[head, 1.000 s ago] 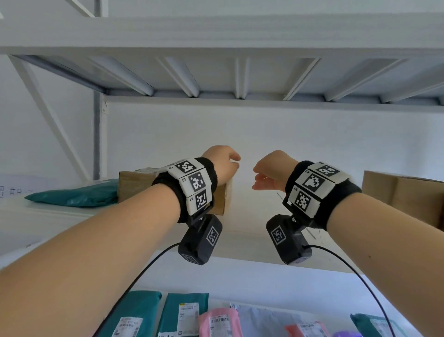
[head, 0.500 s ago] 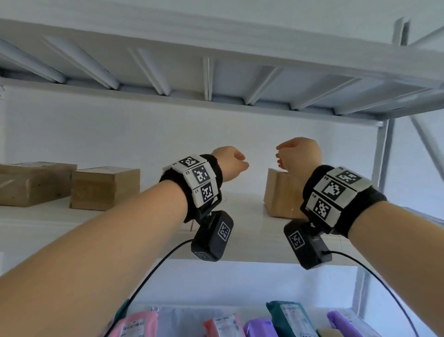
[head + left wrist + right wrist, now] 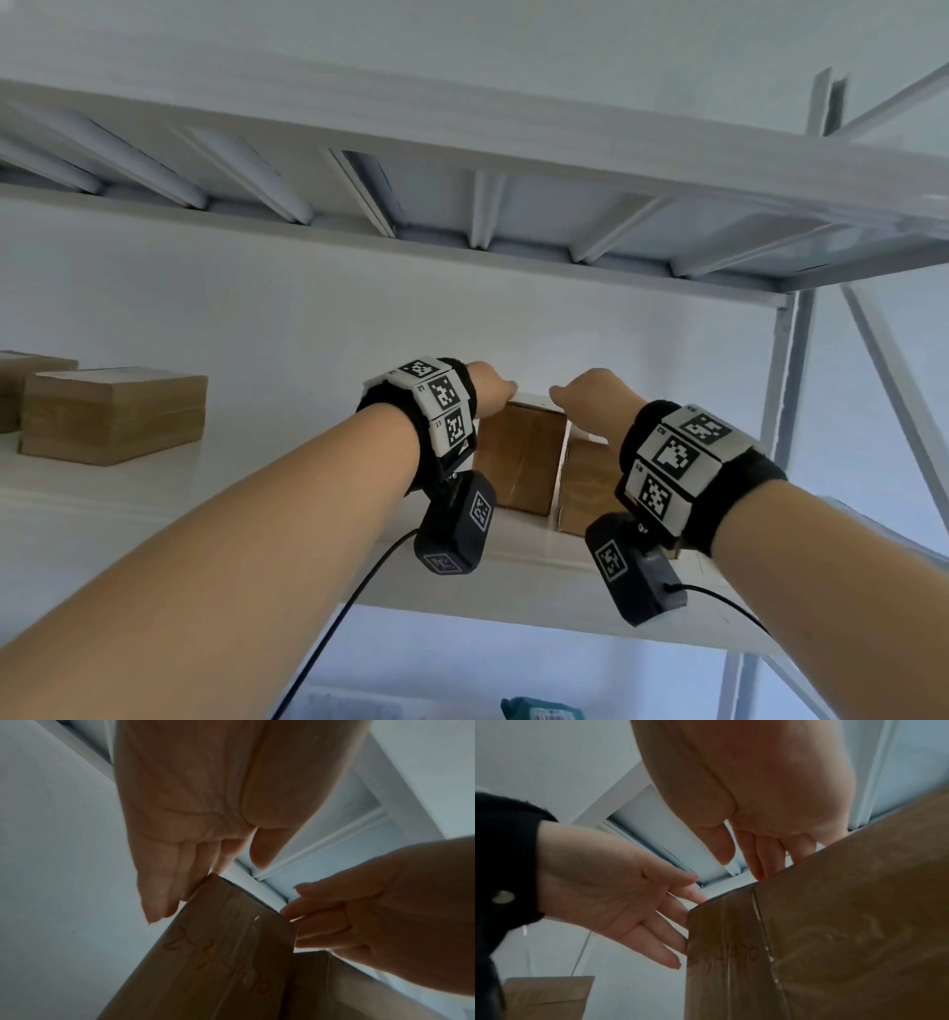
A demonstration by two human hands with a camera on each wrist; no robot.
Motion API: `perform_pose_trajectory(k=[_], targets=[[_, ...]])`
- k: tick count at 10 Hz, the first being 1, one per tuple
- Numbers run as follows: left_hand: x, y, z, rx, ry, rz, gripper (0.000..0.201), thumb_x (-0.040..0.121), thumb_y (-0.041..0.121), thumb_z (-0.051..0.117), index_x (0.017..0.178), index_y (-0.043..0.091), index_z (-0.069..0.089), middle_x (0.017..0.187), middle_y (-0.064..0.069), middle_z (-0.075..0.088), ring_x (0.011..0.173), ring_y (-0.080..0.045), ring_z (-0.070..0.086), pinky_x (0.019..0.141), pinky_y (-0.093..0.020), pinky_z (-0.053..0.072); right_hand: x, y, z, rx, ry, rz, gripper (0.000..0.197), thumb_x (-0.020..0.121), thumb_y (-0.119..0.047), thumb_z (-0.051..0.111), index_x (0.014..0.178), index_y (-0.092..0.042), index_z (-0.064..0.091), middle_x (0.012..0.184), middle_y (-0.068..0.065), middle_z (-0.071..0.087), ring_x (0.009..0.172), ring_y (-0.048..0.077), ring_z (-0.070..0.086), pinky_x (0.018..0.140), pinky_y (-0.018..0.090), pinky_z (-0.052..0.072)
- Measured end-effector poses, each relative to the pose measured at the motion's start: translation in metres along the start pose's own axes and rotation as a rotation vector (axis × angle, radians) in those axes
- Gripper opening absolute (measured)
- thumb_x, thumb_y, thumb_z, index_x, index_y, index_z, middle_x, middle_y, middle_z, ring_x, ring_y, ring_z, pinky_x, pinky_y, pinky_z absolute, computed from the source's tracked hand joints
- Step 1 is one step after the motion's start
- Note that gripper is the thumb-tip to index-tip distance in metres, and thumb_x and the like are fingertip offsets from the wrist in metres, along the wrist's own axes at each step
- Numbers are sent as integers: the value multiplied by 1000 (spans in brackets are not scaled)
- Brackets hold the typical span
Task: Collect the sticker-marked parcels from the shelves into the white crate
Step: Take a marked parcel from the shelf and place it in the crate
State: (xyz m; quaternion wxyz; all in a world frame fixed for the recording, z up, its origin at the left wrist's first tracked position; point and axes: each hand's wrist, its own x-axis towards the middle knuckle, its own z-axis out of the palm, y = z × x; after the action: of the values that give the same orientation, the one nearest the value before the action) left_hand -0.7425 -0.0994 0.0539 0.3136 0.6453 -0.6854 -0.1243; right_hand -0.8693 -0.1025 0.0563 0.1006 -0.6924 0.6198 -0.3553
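— Where's the parcel?

— I see the cardboard box [image 3: 521, 452] standing on the white shelf [image 3: 257, 493], near its right end, with handwriting on the taped face toward me. I can't spot a sticker from any of the 3 views.

— And your hands?

— My left hand [image 3: 488, 386] lies at the box's top left corner, fingers [image 3: 164, 882] straight and close together, tips touching the edge. My right hand [image 3: 590, 395] reaches over the top right edge, fingers [image 3: 765, 854] bent down behind it; I can't tell how firmly they hold.

— Anything crowding it?

— A second brown box [image 3: 590, 483] sits right against its right side, under my right wrist. 2 more boxes [image 3: 113, 416] sit well apart on the left. The upper shelf's ribbed underside [image 3: 462, 205] hangs above, and a teal mailer [image 3: 544, 712] shows on the level below.
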Motion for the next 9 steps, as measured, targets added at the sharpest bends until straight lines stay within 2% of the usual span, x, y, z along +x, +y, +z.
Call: perform_pose_trajectory(k=[1, 2, 3, 4, 5, 6, 7, 8, 9], targets=[[6, -2, 7, -31, 38, -29, 44, 101, 25, 34, 127, -7, 49, 129, -23, 54, 119, -35, 54, 101, -40, 44, 1, 4, 4, 72, 34, -33, 35, 94, -18, 48, 119, 5, 58, 104, 21, 59, 85, 23, 45, 90, 37, 47], [12, -8, 8, -48, 91, -43, 40, 99, 22, 38, 123, -7, 52, 125, -23, 57, 115, -36, 57, 98, -42, 47, -1, 6, 6, 164, 84, -96, 31, 92, -9, 50, 115, 8, 62, 112, 23, 64, 85, 23, 51, 90, 37, 49], [11, -15, 1, -151, 129, -59, 37, 96, 23, 43, 115, -6, 56, 117, -24, 60, 107, -37, 60, 93, -45, 51, -5, 3, 9, 241, 144, -141, 25, 92, -8, 50, 109, -1, 67, 111, 11, 66, 100, 25, 59, 83, 29, 48], [-2, -17, -12, -238, 182, -26, 36, 97, 26, 39, 100, -4, 57, 112, -24, 61, 105, -35, 60, 92, -46, 51, -7, -5, 15, 379, 191, -134, 21, 92, -10, 51, 102, -4, 69, 99, 9, 65, 98, 26, 62, 84, 30, 51], [-7, -22, -22, -311, 264, -10, 28, 98, 26, 38, 83, 7, 53, 112, -24, 61, 106, -36, 60, 92, -46, 51, -9, -18, 21, 524, 209, -78, 22, 90, -14, 55, 92, 4, 68, 78, 7, 60, 92, 29, 63, 88, 45, 54], [-8, -33, -34, -418, 323, 5, 24, 90, 13, 48, 68, 5, 50, 78, -18, 55, 87, -31, 59, 87, -52, 53, -12, -30, 27, 637, 212, -32, 20, 87, -16, 61, 73, -3, 64, 72, 5, 57, 91, 30, 64, 87, 47, 54], [-24, -41, -47, -578, 342, -23, 23, 88, 2, 52, 67, 12, 47, 76, -8, 49, 90, -28, 58, 88, -52, 53, -19, -43, 33, 735, 229, -20, 11, 84, -12, 66, 76, -12, 59, 83, 5, 61, 98, 31, 63, 89, 43, 54], [-30, -58, -57, -600, 355, -3, 35, 86, 2, 60, 119, 6, 52, 118, -13, 57, 111, -30, 57, 95, -44, 51, -26, -56, 39, 850, 178, -42, 36, 82, -3, 66, 117, -4, 57, 116, 13, 60, 108, 29, 60, 95, 39, 51], [-41, -73, -67, -527, 420, 57, 52, 83, 5, 65, 130, 10, 45, 129, -12, 52, 115, -26, 54, 97, -37, 49, -37, -71, 44, 890, 93, -108, 43, 83, 7, 62, 124, 4, 52, 119, 17, 60, 110, 29, 59, 93, 35, 50]])
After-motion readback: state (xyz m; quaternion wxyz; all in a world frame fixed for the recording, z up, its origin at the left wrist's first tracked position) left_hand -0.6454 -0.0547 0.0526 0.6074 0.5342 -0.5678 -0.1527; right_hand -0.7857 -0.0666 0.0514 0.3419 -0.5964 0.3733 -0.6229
